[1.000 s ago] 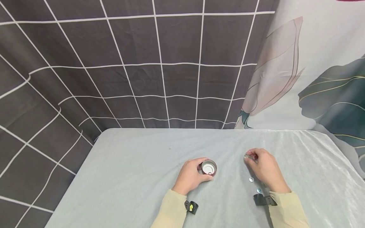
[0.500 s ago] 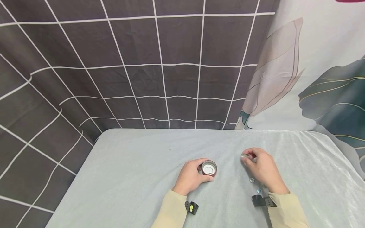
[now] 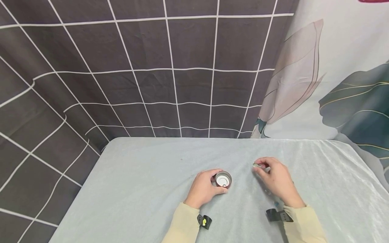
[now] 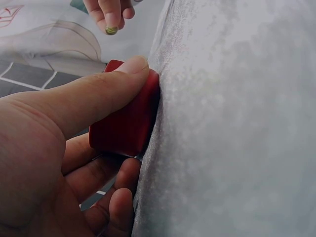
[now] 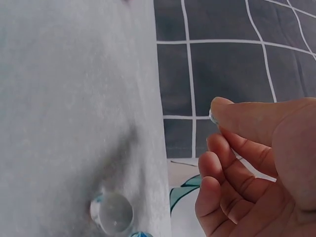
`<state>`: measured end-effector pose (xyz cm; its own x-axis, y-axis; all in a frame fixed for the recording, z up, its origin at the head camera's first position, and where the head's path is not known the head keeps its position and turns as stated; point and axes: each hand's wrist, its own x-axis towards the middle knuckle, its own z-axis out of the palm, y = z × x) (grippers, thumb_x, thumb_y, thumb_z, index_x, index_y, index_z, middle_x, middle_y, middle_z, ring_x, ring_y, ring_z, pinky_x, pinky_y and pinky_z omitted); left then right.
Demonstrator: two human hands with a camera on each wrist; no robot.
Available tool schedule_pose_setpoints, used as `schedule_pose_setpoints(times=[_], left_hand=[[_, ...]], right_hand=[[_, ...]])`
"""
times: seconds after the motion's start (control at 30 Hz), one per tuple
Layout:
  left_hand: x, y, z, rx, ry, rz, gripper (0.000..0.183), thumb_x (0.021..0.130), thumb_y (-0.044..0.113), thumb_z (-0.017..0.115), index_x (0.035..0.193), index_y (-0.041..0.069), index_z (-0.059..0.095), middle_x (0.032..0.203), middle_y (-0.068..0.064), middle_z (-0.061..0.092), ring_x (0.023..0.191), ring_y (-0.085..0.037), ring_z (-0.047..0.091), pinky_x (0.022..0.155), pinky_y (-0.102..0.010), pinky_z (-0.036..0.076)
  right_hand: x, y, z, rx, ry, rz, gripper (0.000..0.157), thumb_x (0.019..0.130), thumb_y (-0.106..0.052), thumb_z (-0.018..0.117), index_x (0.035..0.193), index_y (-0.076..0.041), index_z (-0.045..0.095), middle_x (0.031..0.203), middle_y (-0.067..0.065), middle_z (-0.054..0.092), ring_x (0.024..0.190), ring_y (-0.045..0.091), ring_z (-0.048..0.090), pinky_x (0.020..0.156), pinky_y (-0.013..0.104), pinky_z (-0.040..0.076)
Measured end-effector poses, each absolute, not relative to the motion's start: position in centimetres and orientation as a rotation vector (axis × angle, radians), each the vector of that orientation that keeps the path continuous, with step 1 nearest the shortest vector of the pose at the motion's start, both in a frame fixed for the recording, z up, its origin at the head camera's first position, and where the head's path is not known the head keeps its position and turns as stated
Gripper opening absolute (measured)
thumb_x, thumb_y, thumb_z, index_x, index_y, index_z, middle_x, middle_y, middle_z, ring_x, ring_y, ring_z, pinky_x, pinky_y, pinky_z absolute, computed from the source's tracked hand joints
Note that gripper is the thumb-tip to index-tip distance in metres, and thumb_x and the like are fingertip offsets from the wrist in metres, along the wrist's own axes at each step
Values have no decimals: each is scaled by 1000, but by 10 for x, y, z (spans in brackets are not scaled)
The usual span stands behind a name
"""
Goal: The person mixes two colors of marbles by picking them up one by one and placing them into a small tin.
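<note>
My left hand [image 3: 200, 189] grips a small round red tin [image 4: 126, 123] with thumb and fingers curled round its side. The tin stands on the cloth with its open top up; in the head view its inside [image 3: 222, 179] looks pale, with a tiny round spot near the front. To the right, my right hand [image 3: 276, 177] pinches a small glass piece [image 4: 111, 30], green-yellow in the left wrist view, between thumb and fingertips above the cloth. Below that hand lie a clear domed glass piece [image 5: 114, 213] and a blue-patterned one [image 5: 141, 234].
A pale grey plush cloth [image 3: 136, 189] covers the table. Behind it hangs a dark curtain [image 3: 191, 84] with white grid lines, and a leaf-patterned curtain [image 3: 304, 111] stands at the back right. Each wrist wears a black strap with a camera [image 3: 206, 221].
My right hand has moved left towards the tin, carrying the pinched glass piece. The left hand and the tin have stayed in place.
</note>
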<state>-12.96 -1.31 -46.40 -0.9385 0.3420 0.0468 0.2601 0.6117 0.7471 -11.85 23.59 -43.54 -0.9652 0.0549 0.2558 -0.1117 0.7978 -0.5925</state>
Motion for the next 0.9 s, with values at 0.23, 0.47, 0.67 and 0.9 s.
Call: schedule_pose_setpoints(times=[0.23, 0.47, 0.67, 0.9], left_hand=[[-130, -13, -465, 505, 2727, 1242, 56, 69, 27, 93, 120, 18, 73, 100, 7, 71, 83, -3, 56, 78, -26, 48], [-130, -13, -465, 499, 2726, 1246, 56, 69, 27, 93, 121, 19, 73, 101, 7, 71, 83, -3, 57, 78, -26, 48], [-130, -13, -464, 502, 2730, 1240, 55, 70, 28, 93, 121, 19, 73, 101, 7, 71, 83, -3, 57, 78, -26, 48], [-130, -13, -465, 509, 2727, 1259, 56, 70, 26, 93, 121, 18, 73, 103, 7, 72, 85, -3, 58, 80, -27, 49]], right_hand=[[-118, 229, -433, 63, -2706, 949, 13, 89, -13, 77, 100, -7, 73, 87, 2, 63, 70, 13, 52, 64, 30, 44], [-117, 225, -431, 49, -2710, 964, 14, 90, -14, 76, 101, -6, 72, 87, 3, 62, 70, 14, 51, 64, 30, 43], [-117, 222, -431, 69, -2680, 954, 13, 89, -15, 77, 99, -8, 73, 85, 1, 61, 68, 12, 49, 63, 29, 42], [-117, 218, -431, 99, -2646, 958, 12, 88, -14, 78, 98, -9, 73, 84, -1, 60, 67, 10, 48, 62, 28, 42]])
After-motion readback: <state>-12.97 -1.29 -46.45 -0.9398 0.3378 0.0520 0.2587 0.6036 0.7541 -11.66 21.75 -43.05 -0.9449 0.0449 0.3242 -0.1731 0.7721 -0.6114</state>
